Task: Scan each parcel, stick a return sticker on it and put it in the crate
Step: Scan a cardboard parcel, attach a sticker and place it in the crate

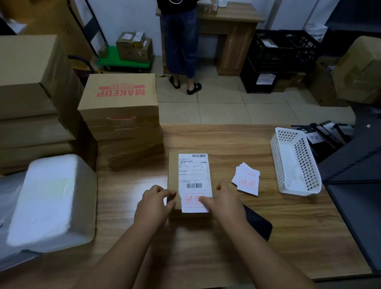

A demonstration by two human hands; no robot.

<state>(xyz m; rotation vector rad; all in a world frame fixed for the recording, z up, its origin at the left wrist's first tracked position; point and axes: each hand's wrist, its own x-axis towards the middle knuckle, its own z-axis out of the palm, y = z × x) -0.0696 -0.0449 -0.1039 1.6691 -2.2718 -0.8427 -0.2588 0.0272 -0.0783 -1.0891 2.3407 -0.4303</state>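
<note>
A small brown cardboard parcel (173,173) lies flat on the wooden table (228,138) in front of me, with a white shipping label on top. A white return sticker with red characters (192,201) sits on the label's near end. My right hand (225,202) presses the sticker's right part with straight fingers. My left hand (154,205) holds the parcel's near left corner with curled fingers. A loose pile of the same stickers (247,179) lies to the right of the parcel. A black phone-like device (258,225) lies under my right wrist.
A white perforated basket (294,162) stands at the right. Stacked cardboard boxes (119,108) and a white wrapped package (51,203) fill the left side. Black crates (277,54) stand on the floor at the back right. A person (179,36) stands beyond the table.
</note>
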